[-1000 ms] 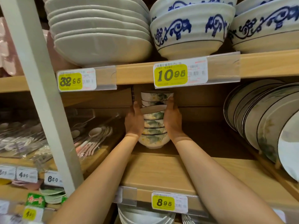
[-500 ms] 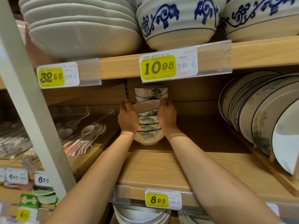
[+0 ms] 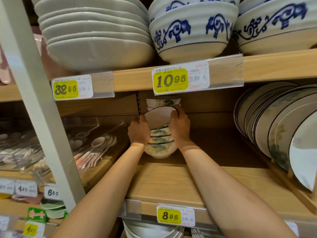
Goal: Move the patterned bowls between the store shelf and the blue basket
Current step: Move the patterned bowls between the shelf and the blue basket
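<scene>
Bowls: stack of white china bowls with green leaves (image 3: 160,148), on the pale wooden shelf (image 3: 171,182).
Left hand (image 3: 139,133): 9 o'clock of stack, grip curled round it.
Right hand (image 3: 179,127): 3 o'clock, grip curled round it.

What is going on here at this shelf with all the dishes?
A person is reaching into a wooden store shelf with both bare hands. The left hand and right hand grip a stack of small leaf-patterned bowls from either side, and the top bowl is tipped toward the camera. A second stack stands behind it, and plates lean on edge to the right. Whether the gripped stack rests on the shelf or is just lifted is hard to tell.
</scene>
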Demonstrator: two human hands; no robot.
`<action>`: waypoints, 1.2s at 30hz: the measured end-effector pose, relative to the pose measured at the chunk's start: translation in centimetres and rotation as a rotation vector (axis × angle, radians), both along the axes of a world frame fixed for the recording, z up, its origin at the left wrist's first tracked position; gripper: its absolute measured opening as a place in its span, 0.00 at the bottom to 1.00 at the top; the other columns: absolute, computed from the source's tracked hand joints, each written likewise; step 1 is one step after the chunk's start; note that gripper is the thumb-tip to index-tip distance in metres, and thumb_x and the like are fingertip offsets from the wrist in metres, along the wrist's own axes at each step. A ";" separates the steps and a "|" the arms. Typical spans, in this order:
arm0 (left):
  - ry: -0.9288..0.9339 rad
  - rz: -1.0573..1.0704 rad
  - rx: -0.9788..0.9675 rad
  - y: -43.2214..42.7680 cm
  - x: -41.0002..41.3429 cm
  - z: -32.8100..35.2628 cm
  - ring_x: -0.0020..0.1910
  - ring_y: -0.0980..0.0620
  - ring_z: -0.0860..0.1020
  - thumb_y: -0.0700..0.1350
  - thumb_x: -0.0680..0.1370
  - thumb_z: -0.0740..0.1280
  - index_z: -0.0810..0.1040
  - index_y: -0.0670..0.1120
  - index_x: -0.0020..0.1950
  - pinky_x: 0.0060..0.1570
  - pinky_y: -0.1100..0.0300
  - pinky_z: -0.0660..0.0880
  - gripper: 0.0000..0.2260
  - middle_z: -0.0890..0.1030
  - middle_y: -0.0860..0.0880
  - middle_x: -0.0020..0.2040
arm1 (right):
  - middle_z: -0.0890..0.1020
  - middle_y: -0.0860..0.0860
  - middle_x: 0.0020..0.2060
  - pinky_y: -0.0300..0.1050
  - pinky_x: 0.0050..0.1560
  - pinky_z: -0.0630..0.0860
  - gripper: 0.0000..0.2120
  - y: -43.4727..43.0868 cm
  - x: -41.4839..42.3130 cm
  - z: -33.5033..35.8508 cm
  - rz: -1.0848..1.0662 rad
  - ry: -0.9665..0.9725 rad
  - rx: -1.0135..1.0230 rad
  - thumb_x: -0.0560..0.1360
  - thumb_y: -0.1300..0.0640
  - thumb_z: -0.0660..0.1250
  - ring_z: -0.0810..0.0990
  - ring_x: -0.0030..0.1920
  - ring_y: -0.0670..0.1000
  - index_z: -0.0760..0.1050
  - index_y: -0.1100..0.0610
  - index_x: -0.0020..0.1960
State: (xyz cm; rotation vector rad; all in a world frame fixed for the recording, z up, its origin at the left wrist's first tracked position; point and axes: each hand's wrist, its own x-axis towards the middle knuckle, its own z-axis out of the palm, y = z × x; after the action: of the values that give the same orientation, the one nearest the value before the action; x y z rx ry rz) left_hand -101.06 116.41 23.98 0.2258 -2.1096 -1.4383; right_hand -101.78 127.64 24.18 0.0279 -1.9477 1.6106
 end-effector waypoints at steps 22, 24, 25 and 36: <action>0.050 -0.182 -0.079 0.0 -0.1 1.1 0.64 0.37 0.73 0.52 0.83 0.54 0.62 0.46 0.73 0.54 0.54 0.65 0.20 0.75 0.41 0.65 | 0.81 0.60 0.56 0.48 0.53 0.73 0.16 1.0 -0.5 3.8 -0.220 0.063 0.152 0.78 0.65 0.58 0.77 0.59 0.62 0.79 0.57 0.61; 0.102 -0.221 -0.070 -0.2 0.2 1.6 0.64 0.39 0.73 0.54 0.82 0.54 0.65 0.49 0.71 0.53 0.56 0.63 0.19 0.75 0.45 0.60 | 0.81 0.62 0.55 0.46 0.50 0.71 0.14 1.9 -0.6 4.8 -0.190 0.054 -0.021 0.77 0.65 0.59 0.78 0.58 0.62 0.80 0.61 0.58; 0.130 -0.254 -0.058 -0.2 0.4 2.0 0.65 0.42 0.72 0.56 0.82 0.54 0.65 0.50 0.71 0.54 0.56 0.63 0.19 0.75 0.46 0.61 | 0.81 0.61 0.55 0.45 0.48 0.70 0.14 2.3 -0.7 5.3 -0.159 0.045 -0.127 0.77 0.65 0.59 0.78 0.58 0.62 0.80 0.62 0.57; 0.177 -0.469 0.275 7.7 2.1 4.6 0.67 0.47 0.72 0.62 0.81 0.52 0.65 0.56 0.74 0.69 0.45 0.67 0.23 0.72 0.53 0.69 | 0.82 0.57 0.52 0.52 0.52 0.78 0.08 9.6 1.2 6.8 -0.129 -0.036 -0.490 0.75 0.58 0.63 0.80 0.52 0.58 0.78 0.57 0.51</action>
State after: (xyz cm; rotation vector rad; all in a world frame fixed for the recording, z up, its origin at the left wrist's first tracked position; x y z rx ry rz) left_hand -98.99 124.11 28.62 -0.3056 -1.8897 -1.9392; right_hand -100.55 137.27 30.93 -0.3168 -1.4974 1.9624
